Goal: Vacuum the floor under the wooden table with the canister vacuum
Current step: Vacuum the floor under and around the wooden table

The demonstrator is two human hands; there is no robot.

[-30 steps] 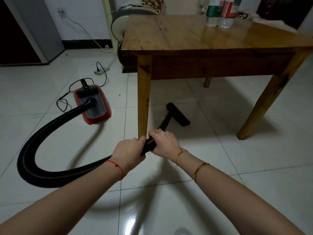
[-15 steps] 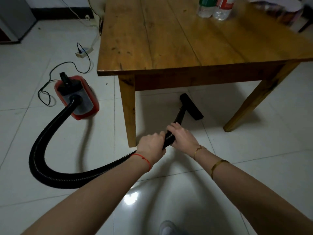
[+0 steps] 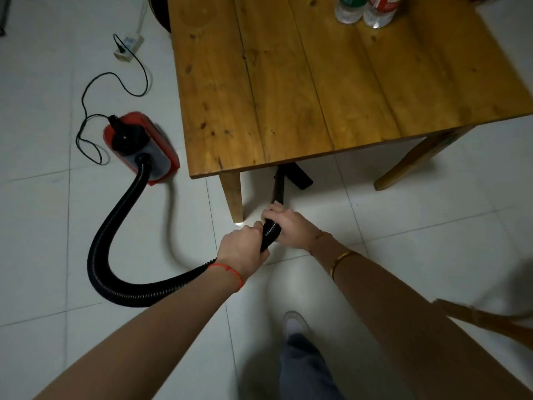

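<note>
- While both hands work low beside the near leg: left hand (image 3: 243, 249) clenched round ribbed black flexible hose (image 3: 115, 226) at its wand end; right hand (image 3: 284, 223) wrapped round same hose just ahead, where rigid black wand (image 3: 278, 187) begins.
- Flat black floor nozzle (image 3: 298, 176) on white tiled floor (image 3: 403, 226), partly under edge of planked wooden table (image 3: 288, 82).
- Red canister vacuum body (image 3: 144, 151) left of table, thin black cord (image 3: 86, 125) trailing to white power strip (image 3: 128, 47).
- Two plastic bottles (image 3: 364, 10) on far tabletop.
- Judged: hose soft, springy, likely to kink; wand stiff, light. Best held at hose-wand joint for steering.
- Canister probably dragging when tugged; tiles glossy, likely slick.
</note>
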